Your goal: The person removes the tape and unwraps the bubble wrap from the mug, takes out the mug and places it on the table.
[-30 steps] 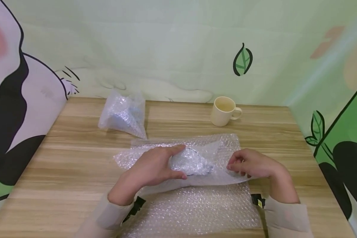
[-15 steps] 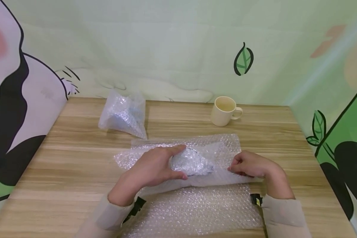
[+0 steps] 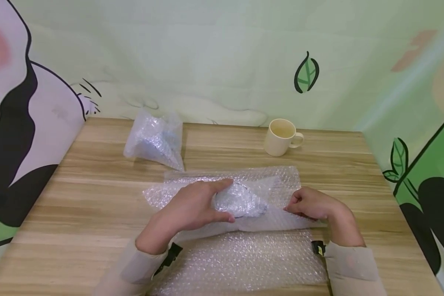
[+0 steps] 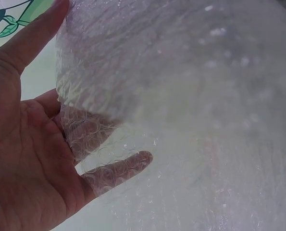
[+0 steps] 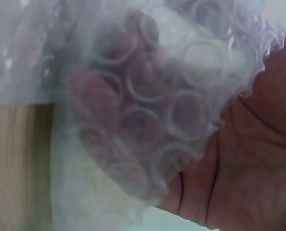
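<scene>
- Right grip (image 3: 314, 203), relative to one second earlier: fingers drawn closer together at the right portion of the upper bubble-wrap layer (image 3: 277, 222); the layer's right end reaches slightly farther out
- Left grip (image 3: 188, 207) and wrapped item (image 3: 240, 200): no clear displacement relative to each other; the slight shift of the whole view is attributed to the head camera
- Landmark for all positions below: wrapped item, lying on the bubble wrap, directly in front of the person
- State of right grip: fingers curled, thumb and index tips together, apparently pinching the upper layer to the right of the wrapped item; exact contact is blurred by film in the right wrist view
- State of left grip: thumb and index spread wide, bracketing the left side of the wrapped item; other fingers extended behind film in the left wrist view
- Lower bubble-wrap layer (image 3: 244, 263): extends on the near side of the wrapped item; whether both layers form one sheet cannot be told
- Bubble-wrapped package (image 3: 155, 137): on the surface (image 3: 89, 197), beyond and left of the wrapped item; mug (image 3: 280, 137) upright, beyond and right
- Assessment: the change appears to secure the loose right side of the film while the left grip steadies the item; wrapping is judged incomplete
</scene>
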`<state>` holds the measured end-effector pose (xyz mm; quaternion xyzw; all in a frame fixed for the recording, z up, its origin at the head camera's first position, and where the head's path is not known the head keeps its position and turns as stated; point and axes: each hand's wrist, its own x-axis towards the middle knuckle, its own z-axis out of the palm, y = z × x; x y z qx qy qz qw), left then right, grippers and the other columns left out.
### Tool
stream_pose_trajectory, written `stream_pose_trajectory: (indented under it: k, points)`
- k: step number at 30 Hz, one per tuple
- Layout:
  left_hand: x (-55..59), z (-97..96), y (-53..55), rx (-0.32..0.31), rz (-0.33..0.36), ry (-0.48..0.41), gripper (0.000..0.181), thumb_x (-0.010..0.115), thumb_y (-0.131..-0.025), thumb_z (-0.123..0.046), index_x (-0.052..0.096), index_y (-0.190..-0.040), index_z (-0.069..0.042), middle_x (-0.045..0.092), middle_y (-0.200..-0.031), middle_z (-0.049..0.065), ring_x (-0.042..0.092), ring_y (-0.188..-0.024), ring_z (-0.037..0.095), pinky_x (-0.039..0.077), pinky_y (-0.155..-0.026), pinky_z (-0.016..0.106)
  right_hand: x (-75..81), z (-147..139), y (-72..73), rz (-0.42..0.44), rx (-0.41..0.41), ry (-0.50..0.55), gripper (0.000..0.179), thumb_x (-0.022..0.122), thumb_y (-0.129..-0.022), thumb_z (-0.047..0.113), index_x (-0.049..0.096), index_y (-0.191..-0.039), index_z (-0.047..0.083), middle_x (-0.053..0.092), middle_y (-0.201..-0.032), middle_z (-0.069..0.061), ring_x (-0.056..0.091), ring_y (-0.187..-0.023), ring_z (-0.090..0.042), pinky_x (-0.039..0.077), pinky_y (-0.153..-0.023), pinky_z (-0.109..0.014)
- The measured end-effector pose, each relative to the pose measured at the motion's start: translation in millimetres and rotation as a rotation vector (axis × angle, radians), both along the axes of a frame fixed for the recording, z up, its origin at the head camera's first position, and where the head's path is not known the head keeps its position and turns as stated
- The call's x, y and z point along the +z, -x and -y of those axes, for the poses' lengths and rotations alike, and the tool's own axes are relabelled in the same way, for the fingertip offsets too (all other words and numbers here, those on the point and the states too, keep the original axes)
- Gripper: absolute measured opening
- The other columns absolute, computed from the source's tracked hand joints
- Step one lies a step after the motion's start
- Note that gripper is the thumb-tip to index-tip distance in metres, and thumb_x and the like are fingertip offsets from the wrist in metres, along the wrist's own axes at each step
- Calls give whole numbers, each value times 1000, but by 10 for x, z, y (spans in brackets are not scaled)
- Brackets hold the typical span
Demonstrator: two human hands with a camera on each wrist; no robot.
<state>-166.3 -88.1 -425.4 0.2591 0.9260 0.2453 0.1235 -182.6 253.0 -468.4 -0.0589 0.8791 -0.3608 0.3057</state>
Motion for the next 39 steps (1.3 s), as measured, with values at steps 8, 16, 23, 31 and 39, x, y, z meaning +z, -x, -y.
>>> stream_pose_trajectory:
  k: [8, 16, 23, 31, 39]
  points:
    - [5, 7, 2, -16, -15, 8, 93, 84, -78, -59, 48, -156, -22, 53, -155, -5, 59, -136, 23, 52, -111, 44, 24, -21, 2, 26, 14, 22, 26, 72, -95, 22, 61, -76, 8, 48, -64, 5, 42, -57, -11, 35, -49, -24]
    - [2, 29, 12, -68, -80, 25, 91, 82, -80, -61, 50, -154, -17, 57, -152, -1, 60, -136, 25, 37, -122, 57, 201, -23, -53, -46, 10, 4, 24, 66, -100, 25, 65, -89, 4, 59, -76, -2, 53, -69, -16, 46, -58, -28]
    - [9, 72, 22, -114, -73, 42, 79, 68, -94, -58, 46, -157, -16, 52, -156, -2, 54, -142, 21, 25, -125, 65, 481, 116, -154, -365, -37, 22, 19, 66, -102, 27, 69, -106, 10, 66, -89, -3, 59, -81, -18, 50, -66, -26]
    - [46, 120, 17, -160, -49, 18, 62, 58, -103, -37, 44, -158, -12, 48, -160, 0, 50, -146, 20, 21, -126, 66, 609, 556, -338, -565, 19, 123, 24, 75, -97, 28, 72, -116, 14, 65, -94, 0, 59, -84, -16, 51, -72, -26]
    - [39, 117, 41, -158, -32, 25, 63, 59, -104, -35, 41, -159, -12, 49, -159, 4, 51, -144, 25, 21, -126, 65, 491, 790, -374, -585, 68, 60, 35, 81, -91, 30, 70, -121, 16, 65, -100, 3, 57, -87, -12, 49, -73, -28]
